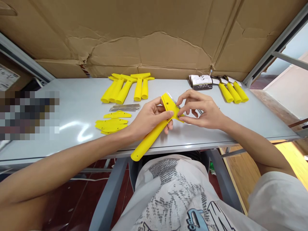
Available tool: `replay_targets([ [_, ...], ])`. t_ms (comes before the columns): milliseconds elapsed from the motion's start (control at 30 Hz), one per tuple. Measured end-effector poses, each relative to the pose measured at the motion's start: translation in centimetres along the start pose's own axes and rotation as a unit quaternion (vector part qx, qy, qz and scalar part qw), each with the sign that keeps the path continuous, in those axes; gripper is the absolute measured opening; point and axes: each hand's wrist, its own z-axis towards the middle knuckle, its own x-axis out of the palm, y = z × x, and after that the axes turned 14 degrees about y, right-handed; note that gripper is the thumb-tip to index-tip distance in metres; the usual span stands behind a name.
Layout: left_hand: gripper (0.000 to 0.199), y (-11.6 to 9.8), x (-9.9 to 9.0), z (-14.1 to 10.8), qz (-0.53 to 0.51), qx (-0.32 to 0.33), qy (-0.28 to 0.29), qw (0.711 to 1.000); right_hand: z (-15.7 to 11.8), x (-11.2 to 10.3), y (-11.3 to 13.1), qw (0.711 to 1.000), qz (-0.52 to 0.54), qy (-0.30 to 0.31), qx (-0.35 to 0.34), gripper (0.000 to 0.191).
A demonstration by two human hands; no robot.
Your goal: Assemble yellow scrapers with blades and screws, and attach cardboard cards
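Note:
My left hand (154,115) is closed around the neck of a yellow scraper (150,139), its handle slanting down toward me past the table's front edge. A thin clear or metal blade edge (170,95) shows along the far side of the scraper's head. My right hand (201,109) bends over the head's right end, fingertips touching it. Thumb and a finger pinch close to a small dark spot there, too small to name. To the left of my left hand lie flat yellow plates (112,125) and a stack of thin metal blades (125,107).
Several yellow scraper handles (122,91) lie at the back left. At the back right are a black-and-white box (201,84) and scrapers with covered heads (233,91). Small metal pieces (200,111) lie partly hidden behind my right hand. Cardboard (149,41) walls off the table's rear.

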Motion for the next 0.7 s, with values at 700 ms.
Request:
replay_targets([
  [700, 0.030, -0.6, -0.5, -0.2, 0.003, 0.066, 0.053, 0.996, 0.1, 1.2, 2.0, 0.905, 0.388, 0.039, 0.170, 0.058],
])
